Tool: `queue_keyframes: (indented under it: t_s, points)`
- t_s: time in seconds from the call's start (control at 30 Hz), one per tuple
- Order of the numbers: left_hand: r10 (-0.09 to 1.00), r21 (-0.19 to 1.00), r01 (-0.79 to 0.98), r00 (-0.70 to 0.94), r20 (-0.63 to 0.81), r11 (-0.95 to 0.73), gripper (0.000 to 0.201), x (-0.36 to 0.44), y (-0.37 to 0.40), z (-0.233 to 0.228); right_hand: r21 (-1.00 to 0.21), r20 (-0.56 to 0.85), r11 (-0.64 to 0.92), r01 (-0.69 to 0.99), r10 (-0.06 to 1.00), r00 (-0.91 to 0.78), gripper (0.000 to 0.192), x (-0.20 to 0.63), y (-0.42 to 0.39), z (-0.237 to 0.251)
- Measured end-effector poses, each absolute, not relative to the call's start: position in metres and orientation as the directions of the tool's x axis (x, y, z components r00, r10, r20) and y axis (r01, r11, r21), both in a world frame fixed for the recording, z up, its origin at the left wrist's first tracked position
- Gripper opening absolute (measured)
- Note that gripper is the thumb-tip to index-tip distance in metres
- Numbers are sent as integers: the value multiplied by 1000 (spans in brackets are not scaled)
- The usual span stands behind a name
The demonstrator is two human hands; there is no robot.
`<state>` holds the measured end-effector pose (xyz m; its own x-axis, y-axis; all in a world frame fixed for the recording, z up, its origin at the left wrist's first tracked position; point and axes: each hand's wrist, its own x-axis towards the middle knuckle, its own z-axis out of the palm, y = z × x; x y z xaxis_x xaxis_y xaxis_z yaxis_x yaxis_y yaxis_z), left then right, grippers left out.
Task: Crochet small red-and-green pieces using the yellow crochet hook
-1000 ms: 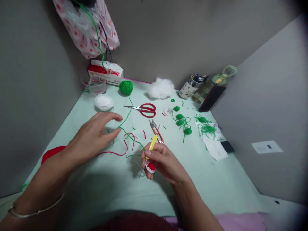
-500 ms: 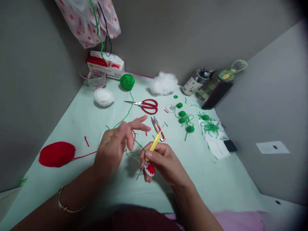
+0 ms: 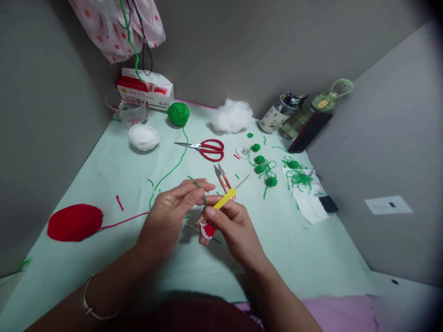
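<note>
My right hand (image 3: 235,226) is closed on a yellow-handled crochet hook (image 3: 225,198), its metal tip pointing up and to the right. Below the handle, a small red and white crocheted piece (image 3: 207,230) sits against the fingers of the same hand. My left hand (image 3: 168,214) is close beside it, thumb and fingers pinched together on a strand of green yarn (image 3: 205,200). That strand passes over the left fingers and down towards the right hand. Just beyond the hook lie orange-handled thread snips (image 3: 223,177), partly covered.
Red-handled scissors (image 3: 207,150), a green yarn ball (image 3: 178,114), a white yarn ball (image 3: 143,137) and a red yarn ball (image 3: 75,222) lie around the hands. White stuffing (image 3: 232,116) sits at the back. Several green crocheted balls (image 3: 260,169) and a bottle (image 3: 294,124) are on the right.
My left hand has come in from spread fingers to a pinch on the green yarn, nearer the right hand. The hook has tilted more to the right.
</note>
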<state>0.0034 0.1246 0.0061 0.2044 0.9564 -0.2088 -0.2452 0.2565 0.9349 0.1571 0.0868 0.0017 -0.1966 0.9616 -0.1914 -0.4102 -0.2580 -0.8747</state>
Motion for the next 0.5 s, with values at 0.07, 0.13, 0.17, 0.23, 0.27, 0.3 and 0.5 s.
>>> queue_keyframes:
  t_s: [0.07,0.13,0.17,0.23,0.27,0.3,0.5]
  points:
    - [927,868,-329,172,-333,373,18,4,125,7,-911,-92,-127,-394,990,-107,17,161,88,2]
    - [926,859,-345,159,-343,378,17,6,125,5,-947,58,63,-316,998,26,13,164,88,2]
    - [931,865,-348,174,-320,362,19,8,124,3,-957,143,161,-243,986,91,12,164,88,2]
    - [933,866,-367,241,-266,341,24,12,122,1,-944,318,328,-33,933,171,9,163,87,3]
    - [930,857,-389,273,-244,339,27,15,120,0,-913,407,396,96,896,179,11,162,86,3]
    - [927,844,-414,297,-229,341,30,17,118,0,-860,495,454,232,853,167,16,161,84,3]
    - [879,766,-475,410,-244,434,38,15,113,7,-296,806,542,787,583,-98,38,162,74,-6]
